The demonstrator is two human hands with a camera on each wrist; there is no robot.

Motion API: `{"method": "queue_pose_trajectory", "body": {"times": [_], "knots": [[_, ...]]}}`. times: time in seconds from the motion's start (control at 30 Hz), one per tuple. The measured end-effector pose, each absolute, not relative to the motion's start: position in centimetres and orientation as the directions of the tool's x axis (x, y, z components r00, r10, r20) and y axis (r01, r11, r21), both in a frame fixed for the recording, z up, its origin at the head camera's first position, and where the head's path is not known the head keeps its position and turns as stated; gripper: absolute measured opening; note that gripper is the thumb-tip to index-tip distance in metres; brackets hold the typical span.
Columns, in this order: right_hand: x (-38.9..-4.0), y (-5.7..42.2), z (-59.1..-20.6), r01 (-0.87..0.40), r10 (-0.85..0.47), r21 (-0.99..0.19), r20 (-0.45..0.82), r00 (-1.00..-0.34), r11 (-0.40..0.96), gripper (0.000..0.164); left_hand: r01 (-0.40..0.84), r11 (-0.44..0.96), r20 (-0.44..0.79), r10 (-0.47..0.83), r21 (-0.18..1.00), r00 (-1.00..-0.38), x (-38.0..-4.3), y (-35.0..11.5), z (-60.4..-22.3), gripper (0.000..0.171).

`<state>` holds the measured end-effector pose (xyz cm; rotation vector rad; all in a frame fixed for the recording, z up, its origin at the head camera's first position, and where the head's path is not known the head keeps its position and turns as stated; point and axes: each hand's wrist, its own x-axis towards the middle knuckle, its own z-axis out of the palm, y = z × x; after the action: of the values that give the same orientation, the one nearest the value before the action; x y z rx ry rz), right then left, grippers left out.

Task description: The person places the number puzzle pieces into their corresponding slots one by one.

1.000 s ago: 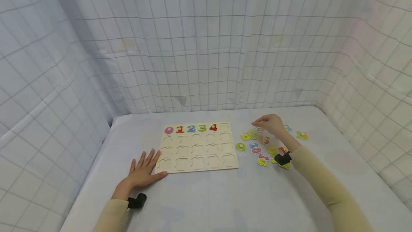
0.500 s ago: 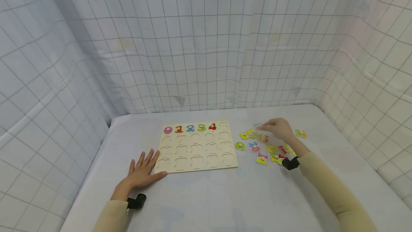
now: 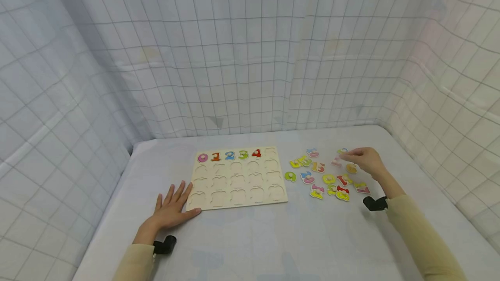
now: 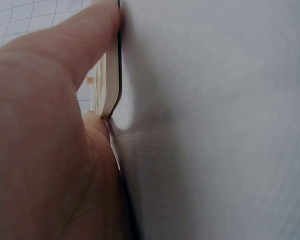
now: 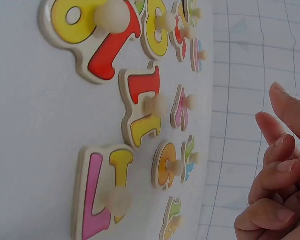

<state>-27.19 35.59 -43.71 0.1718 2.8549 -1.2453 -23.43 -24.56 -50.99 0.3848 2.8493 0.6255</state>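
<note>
Note R hand (image 3: 369, 162), above loose number pieces (image 3: 307, 178) & apart from them in R wrist view: grip loose, holding nothing, w/ two foremost fingertips slightly parted, remaining fingers curled. Nearest in head view: pink piece (image 5: 181, 111), just below fingertips, w/ orange piece (image 5: 164, 165) under hand & green-and-blue piece (image 5: 189, 159) just beyond.

Note L hand (image 3: 170, 211): flat on table (image 3: 250, 237), fingers straight & spread, gripping nothing, w/ thumb against near L corner of board (image 3: 228, 185) & index fingertip at its L edge.

Counts: hands, 2; board, 1, w/ recesses (image 3: 236, 194) in 4 rows; seated pieces (image 3: 229, 155), 5, all in top row, L to R 0–4; loose pcs., min. 15 in head view, R of board (exact total uncertain owing to overlap & R hand); knobs (image 5: 112, 15), 1 per piece where visible; black wrist units (image 3: 375, 203), 2, 1 per arm.
</note>
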Motion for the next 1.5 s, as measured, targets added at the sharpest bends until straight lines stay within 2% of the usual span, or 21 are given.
{"method": "queue_pose_trajectory", "body": {"times": [0.3,0.5,0.73,1.17,1.33,1.5], "knots": [[-26.1,37.9,-44.0,0.157,0.144,-0.734,-0.082,-0.986,0.66,0.065,0.192,0.864,-0.154,0.293,0.465,-0.944,-23.0,-24.3,-50.0,0.096],[-25.7,38.8,-43.8,0.198,0.197,-0.742,-0.09,-0.976,0.64,0.071,0.193,0.874,-0.144,0.283,0.446,-0.948,-23.3,-24.7,-51.1,0.098],[-25.5,39.7,-44.0,0.226,0.237,-0.748,-0.094,-0.967,0.625,0.071,0.207,0.872,-0.133,0.293,0.444,-0.947,-23.6,-24.9,-51.6,0.099],[-26.0,39.4,-44.6,0.253,0.262,-0.762,-0.113,-0.958,0.596,0.072,0.213,0.862,-0.132,0.304,0.46,-0.943,-23.2,-24.2,-49.7,0.096],[-27.0,37.9,-44.9,0.201,0.2,-0.739,-0.091,-0.976,0.643,0.065,0.216,0.88,-0.137,0.298,0.424,-0.945,-23.4,-24.6,-50.4,0.097],[-29.0,34.6,-45.5,0.071,0.049,-0.678,-0.051,-0.997,0.732,0.052,0.221,0.861,-0.129,0.31,0.457,-0.942,-23.4,-24.6,-50.4,0.097]]}}
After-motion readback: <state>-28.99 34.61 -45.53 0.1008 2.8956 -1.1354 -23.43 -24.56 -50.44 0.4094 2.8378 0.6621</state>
